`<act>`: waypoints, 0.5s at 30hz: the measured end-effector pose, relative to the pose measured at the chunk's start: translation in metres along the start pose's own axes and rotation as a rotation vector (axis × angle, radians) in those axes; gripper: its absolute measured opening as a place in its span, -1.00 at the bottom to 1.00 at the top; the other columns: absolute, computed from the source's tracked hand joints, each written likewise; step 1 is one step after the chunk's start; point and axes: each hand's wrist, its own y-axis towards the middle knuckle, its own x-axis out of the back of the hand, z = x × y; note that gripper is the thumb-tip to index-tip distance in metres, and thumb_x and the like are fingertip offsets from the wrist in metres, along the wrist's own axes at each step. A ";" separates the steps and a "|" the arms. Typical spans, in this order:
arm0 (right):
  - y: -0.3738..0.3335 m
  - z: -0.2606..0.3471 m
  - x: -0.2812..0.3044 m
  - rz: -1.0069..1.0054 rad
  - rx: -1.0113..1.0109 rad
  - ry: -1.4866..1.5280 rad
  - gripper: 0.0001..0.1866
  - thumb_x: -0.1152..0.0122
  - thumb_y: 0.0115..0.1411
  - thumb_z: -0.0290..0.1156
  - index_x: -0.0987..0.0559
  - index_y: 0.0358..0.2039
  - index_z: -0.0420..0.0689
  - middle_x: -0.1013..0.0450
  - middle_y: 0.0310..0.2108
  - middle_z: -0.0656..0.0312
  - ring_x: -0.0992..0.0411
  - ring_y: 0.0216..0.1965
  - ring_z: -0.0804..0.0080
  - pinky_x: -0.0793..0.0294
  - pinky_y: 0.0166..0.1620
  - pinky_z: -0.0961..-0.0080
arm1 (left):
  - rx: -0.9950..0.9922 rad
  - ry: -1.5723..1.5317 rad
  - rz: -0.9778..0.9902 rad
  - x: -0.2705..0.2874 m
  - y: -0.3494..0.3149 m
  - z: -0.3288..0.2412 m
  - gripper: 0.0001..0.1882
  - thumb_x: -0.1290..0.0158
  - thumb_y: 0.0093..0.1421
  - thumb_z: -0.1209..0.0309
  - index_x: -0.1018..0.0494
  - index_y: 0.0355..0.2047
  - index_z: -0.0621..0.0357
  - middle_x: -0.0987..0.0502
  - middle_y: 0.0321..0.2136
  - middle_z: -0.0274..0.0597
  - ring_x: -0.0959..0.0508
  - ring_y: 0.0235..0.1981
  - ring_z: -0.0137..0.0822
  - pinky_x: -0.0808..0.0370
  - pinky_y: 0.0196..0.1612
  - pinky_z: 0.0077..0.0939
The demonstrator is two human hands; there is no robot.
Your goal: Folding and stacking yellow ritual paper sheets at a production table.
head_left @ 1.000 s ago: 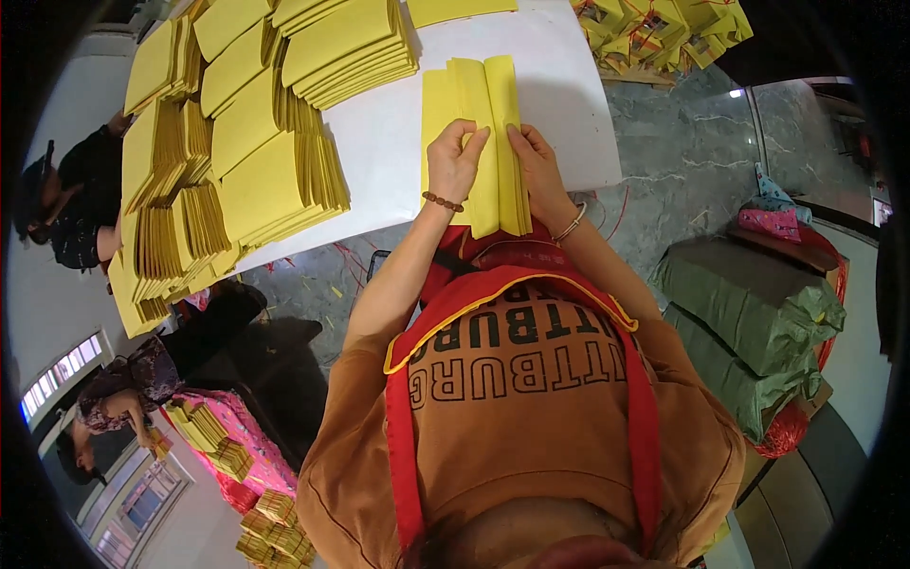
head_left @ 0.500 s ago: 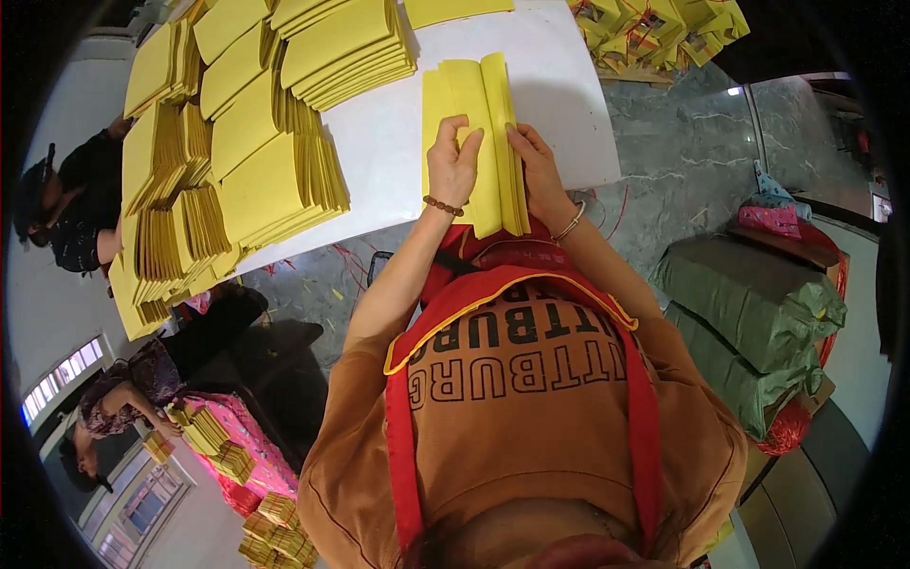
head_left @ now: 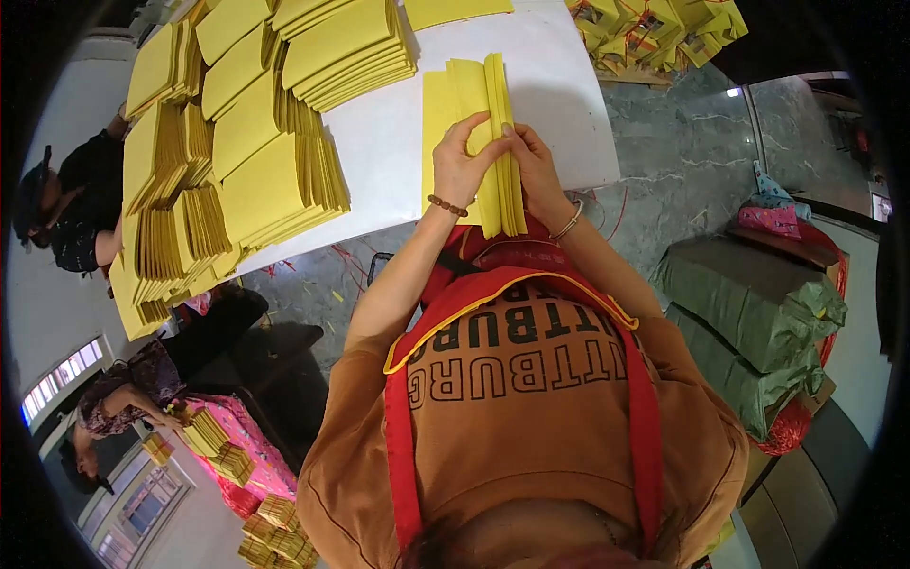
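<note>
A sheaf of yellow paper (head_left: 488, 194) lies at the table's near edge and hangs a little over it. Its right part is folded into several upright layers, while a flat yellow strip shows on the left. My left hand (head_left: 462, 169), with a beaded bracelet at the wrist, rests on the paper and curls thumb and forefinger round the fold. My right hand (head_left: 538, 175), wearing a bangle, closes on the right edge of the folded layers. Both thumbs meet near the fold's top edge; some right fingers are hidden behind the paper.
Stacks of folded yellow paper (head_left: 261, 175) cover the left of the white table (head_left: 365, 142). Yellow bundles with red ties (head_left: 654, 33) lie beyond it. Green wrapped bales (head_left: 749, 303) stand at right. Two people work at left, one by a pink cloth (head_left: 256, 441) with yellow bundles.
My left hand has shifted right across the paper, and its thumb now reaches my right thumb. The folded layers are pressed closer together.
</note>
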 end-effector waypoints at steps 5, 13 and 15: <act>-0.002 0.001 -0.003 -0.015 0.000 0.014 -0.75 -0.02 0.15 -0.25 -0.41 -0.27 -0.16 -0.36 -0.41 0.35 -0.33 -0.41 0.67 -0.36 -0.33 0.71 | 0.063 -0.066 -0.011 0.003 -0.001 0.013 -0.67 -0.09 -0.02 0.38 -0.41 -0.23 0.27 -0.47 -0.39 -0.05 -0.47 -0.36 -0.32 -0.38 -0.28 -0.56; -0.002 0.003 -0.003 -0.021 -0.031 0.066 -0.75 -0.02 0.16 -0.26 -0.41 -0.25 -0.17 -0.37 -0.40 0.35 -0.34 -0.40 0.67 -0.37 -0.35 0.71 | 0.135 0.024 -0.057 0.003 -0.002 -0.006 -0.74 0.12 0.09 0.47 -0.40 -0.21 0.28 -0.43 -0.54 -0.08 -0.38 -0.59 -0.39 -0.33 -0.48 -0.51; -0.002 0.004 -0.004 -0.020 -0.029 0.070 -0.75 -0.01 0.16 -0.27 -0.41 -0.25 -0.17 -0.37 -0.40 0.35 -0.34 -0.40 0.67 -0.37 -0.34 0.71 | 0.025 -0.086 -0.104 0.002 -0.002 -0.010 -0.75 0.14 0.10 0.49 -0.41 -0.22 0.24 -0.42 -0.54 -0.11 -0.34 -0.60 -0.39 -0.30 -0.49 -0.49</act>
